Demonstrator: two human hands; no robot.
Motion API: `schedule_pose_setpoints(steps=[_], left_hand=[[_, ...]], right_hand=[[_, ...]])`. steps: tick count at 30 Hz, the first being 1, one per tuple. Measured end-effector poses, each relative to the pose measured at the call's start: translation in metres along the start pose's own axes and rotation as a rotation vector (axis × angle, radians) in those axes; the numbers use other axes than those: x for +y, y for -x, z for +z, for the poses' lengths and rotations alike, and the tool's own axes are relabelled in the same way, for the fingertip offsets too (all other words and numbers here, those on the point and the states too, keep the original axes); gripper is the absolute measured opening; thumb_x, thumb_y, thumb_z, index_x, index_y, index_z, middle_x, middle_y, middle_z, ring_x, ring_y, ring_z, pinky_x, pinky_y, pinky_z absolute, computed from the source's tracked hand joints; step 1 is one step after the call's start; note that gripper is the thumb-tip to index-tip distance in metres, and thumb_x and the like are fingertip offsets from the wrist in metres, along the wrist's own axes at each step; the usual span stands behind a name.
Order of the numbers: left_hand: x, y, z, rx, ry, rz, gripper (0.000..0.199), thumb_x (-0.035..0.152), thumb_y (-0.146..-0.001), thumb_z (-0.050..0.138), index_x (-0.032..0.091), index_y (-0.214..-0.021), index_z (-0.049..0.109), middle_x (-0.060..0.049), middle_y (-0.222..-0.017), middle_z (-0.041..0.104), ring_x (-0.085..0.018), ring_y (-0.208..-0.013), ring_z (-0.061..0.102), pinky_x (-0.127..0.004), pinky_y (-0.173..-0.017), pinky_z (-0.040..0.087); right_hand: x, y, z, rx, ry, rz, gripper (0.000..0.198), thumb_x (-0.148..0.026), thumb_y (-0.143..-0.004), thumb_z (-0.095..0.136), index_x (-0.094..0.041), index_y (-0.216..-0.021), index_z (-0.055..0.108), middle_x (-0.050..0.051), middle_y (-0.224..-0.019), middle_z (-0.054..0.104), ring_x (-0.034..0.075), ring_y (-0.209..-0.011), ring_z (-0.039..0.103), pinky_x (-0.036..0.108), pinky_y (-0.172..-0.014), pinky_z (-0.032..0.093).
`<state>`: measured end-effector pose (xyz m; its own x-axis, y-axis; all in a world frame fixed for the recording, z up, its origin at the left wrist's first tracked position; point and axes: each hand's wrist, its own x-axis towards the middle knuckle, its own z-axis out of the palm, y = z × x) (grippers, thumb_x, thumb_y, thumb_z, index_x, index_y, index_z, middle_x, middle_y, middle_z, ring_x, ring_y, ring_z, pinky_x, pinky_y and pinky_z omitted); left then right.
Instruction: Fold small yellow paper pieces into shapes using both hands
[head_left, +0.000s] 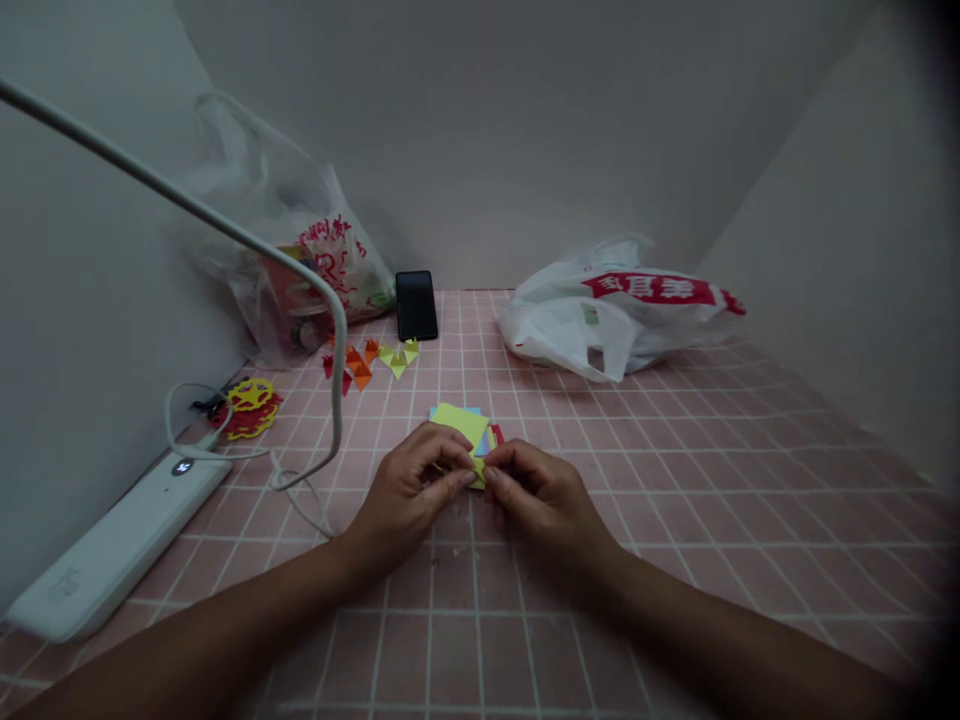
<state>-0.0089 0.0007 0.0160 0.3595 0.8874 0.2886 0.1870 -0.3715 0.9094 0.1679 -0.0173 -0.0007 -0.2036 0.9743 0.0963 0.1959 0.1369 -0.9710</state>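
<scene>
Between my two hands is a small piece of yellow paper [478,470], pinched at both sides and partly covered by the fingers. My left hand [420,480] grips its left side between thumb and forefinger. On the other side my right hand [536,485] pinches it the same way. Just beyond the fingers lies a small stack of coloured paper squares [460,421], yellow on top with blue, red and other edges showing. Farther back on the left are several folded paper shapes in red, orange [361,372] and yellow [397,357].
A black phone [416,305] lies at the back. A clear plastic bag [277,270] stands left, a white one [622,310] right. A white power bank [120,545] with a cable [225,228] and yellow and red cut-outs [249,405] occupy the left of the pink tiled surface [675,590].
</scene>
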Motion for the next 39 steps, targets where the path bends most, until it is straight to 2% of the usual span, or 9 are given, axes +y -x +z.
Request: schedule_pose_setpoints(steps=[5,10,18,24,30,39], left_hand=[[0.004,0.002,0.002,-0.006,0.152,-0.079,0.003,0.016,-0.083,0.062,0.017,-0.079,0.064,-0.004,-0.085,0.063,-0.016,-0.081,0.059,-0.028,-0.074,0.047],[0.005,0.002,0.002,-0.002,0.201,-0.166,0.005,0.021,-0.079,0.066,0.016,-0.077,0.064,-0.003,-0.078,0.064,-0.016,-0.074,0.059,-0.028,-0.068,0.047],[0.007,0.001,0.002,0.023,0.246,-0.213,0.007,0.020,-0.076,0.067,0.016,-0.074,0.063,0.000,-0.070,0.062,-0.012,-0.063,0.056,-0.024,-0.061,0.045],[0.008,0.003,0.002,0.002,0.253,-0.242,0.008,0.021,-0.076,0.068,0.016,-0.073,0.063,-0.001,-0.071,0.063,-0.013,-0.068,0.058,-0.026,-0.064,0.046],[0.006,0.002,0.001,0.008,0.205,-0.121,0.006,0.017,-0.078,0.068,0.016,-0.073,0.063,-0.004,-0.087,0.064,-0.017,-0.085,0.061,-0.030,-0.079,0.047],[0.007,0.002,0.000,0.013,0.213,-0.220,0.008,0.021,-0.075,0.069,0.015,-0.072,0.064,-0.003,-0.075,0.065,-0.016,-0.073,0.060,-0.028,-0.070,0.048]], right_hand=[[-0.005,0.003,0.000,0.039,0.084,-0.091,0.010,-0.024,-0.087,0.056,-0.018,-0.080,0.061,-0.001,-0.066,0.058,0.012,-0.058,0.052,0.024,-0.052,0.038],[-0.007,0.004,-0.001,0.018,0.035,-0.057,0.012,-0.026,-0.088,0.056,-0.019,-0.079,0.061,0.000,-0.066,0.058,0.013,-0.058,0.051,0.024,-0.052,0.039],[-0.008,0.005,-0.001,-0.023,-0.050,-0.042,0.015,-0.027,-0.088,0.054,-0.018,-0.076,0.058,0.000,-0.066,0.057,0.012,-0.057,0.050,0.025,-0.052,0.038],[-0.011,0.004,-0.002,-0.030,-0.034,-0.075,0.014,-0.023,-0.085,0.054,-0.018,-0.072,0.056,-0.002,-0.064,0.053,0.011,-0.057,0.047,0.024,-0.053,0.037],[-0.012,0.003,-0.003,-0.042,0.007,-0.108,0.013,-0.022,-0.084,0.053,-0.017,-0.073,0.058,-0.002,-0.063,0.053,0.011,-0.058,0.047,0.024,-0.053,0.036],[-0.014,0.003,-0.006,-0.046,0.067,-0.182,0.013,-0.018,-0.085,0.052,-0.016,-0.076,0.061,-0.002,-0.063,0.055,0.011,-0.058,0.048,0.023,-0.054,0.037]])
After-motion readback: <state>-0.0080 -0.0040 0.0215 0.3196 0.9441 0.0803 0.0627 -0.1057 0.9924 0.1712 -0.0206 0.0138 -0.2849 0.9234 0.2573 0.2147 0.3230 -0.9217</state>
